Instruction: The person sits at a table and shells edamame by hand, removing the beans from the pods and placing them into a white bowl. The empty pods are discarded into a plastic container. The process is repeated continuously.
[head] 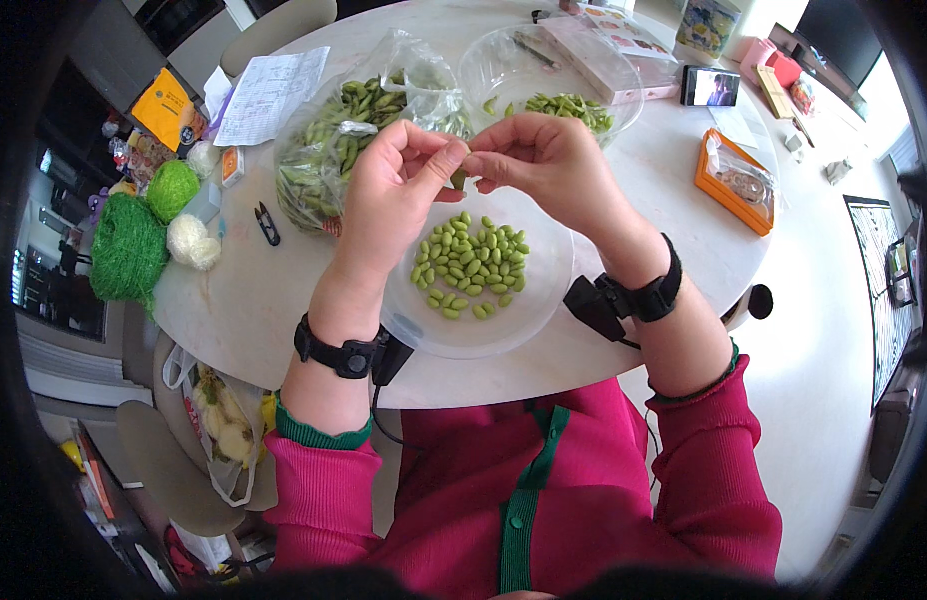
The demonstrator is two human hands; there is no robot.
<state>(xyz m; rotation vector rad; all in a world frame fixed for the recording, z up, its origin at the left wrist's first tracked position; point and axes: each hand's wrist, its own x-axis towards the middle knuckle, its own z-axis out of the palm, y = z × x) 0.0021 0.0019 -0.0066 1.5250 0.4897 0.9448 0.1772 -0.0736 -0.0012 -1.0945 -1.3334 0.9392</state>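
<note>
Between the fingertips of my left hand [407,176] and my right hand [542,161] is a green soybean pod [459,178], mostly covered by the fingers. Both hands pinch it above the far rim of a clear plastic bowl [538,322]. Many shelled green soybeans [474,259] lie loose in that bowl. Behind my left hand stands a clear plastic bag [306,161] full of unshelled pods. Beyond my right hand, a second clear bowl [501,52] contains a heap of green pods or husks [568,109].
Thread snips [267,223], green yarn [129,247] and a white yarn ball [191,241] lie on the left of the table. Written paper [272,94] lies behind them. At the right are an orange tray [733,187] and a propped phone [709,87]. A shopping bag [227,420] rests on a chair.
</note>
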